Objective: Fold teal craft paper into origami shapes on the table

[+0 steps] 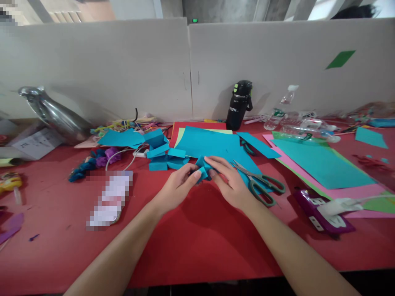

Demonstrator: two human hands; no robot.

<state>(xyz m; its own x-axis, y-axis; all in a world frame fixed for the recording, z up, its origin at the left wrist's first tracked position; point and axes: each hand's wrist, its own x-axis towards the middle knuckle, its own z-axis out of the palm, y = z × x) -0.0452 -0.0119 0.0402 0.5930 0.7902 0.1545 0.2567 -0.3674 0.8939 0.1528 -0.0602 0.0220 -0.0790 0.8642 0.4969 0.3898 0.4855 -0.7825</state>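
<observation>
Both hands meet over the red table around a small piece of folded blue paper (203,171). My left hand (180,181) pinches its left side between thumb and fingers. On the other side, my right hand (227,179) grips the paper with its fingertips. Parts of the paper are covered by the fingers. Just left of the hands lie several folded blue paper pieces (158,161). Scissors (261,181) with dark green handles rest right of my right hand, their blades partly spread, on a large blue sheet (206,142).
A phone (112,199) with a blurred screen lies at left. A purple power strip (324,213) with a white plug and stacked coloured paper (324,164) are at right. Behind stand a black bottle (239,107), plastic bottles (284,109), a metal jug (58,115) and a white partition (123,70).
</observation>
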